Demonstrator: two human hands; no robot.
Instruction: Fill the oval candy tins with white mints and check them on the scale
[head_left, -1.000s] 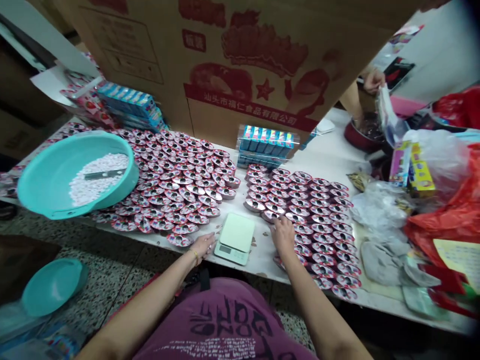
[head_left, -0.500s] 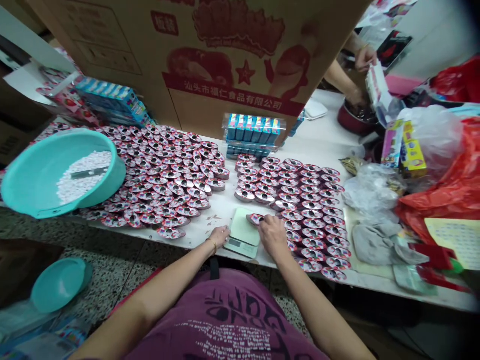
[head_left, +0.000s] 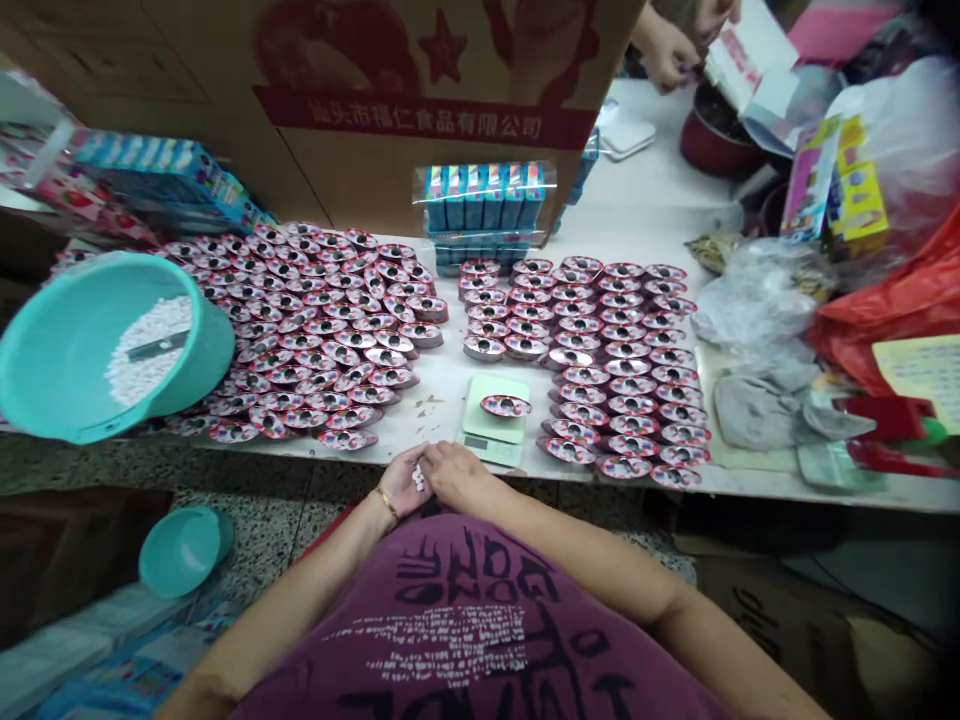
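So, landmark is the digital kitchen scale (head_left: 491,435) at the near edge of the desk (head_left: 645,200). Oval foil tray (head_left: 505,405) sits alone on the scale platform, long axis roughly left-right, slightly tilted. Both hands are just in front of the scale, on the near side, closed together over a few white pellets (head_left: 418,479) that show between them. Right hand (head_left: 457,478) is the nearer one, almost directly below the tray in view; left hand (head_left: 401,482), with a gold bangle (head_left: 385,502) at the wrist, is further left. Teal plastic basin (head_left: 202,365) of similar pellets is well left of the scale, past rows of foil trays (head_left: 300,340). More rows (head_left: 622,370) lie just right of it.
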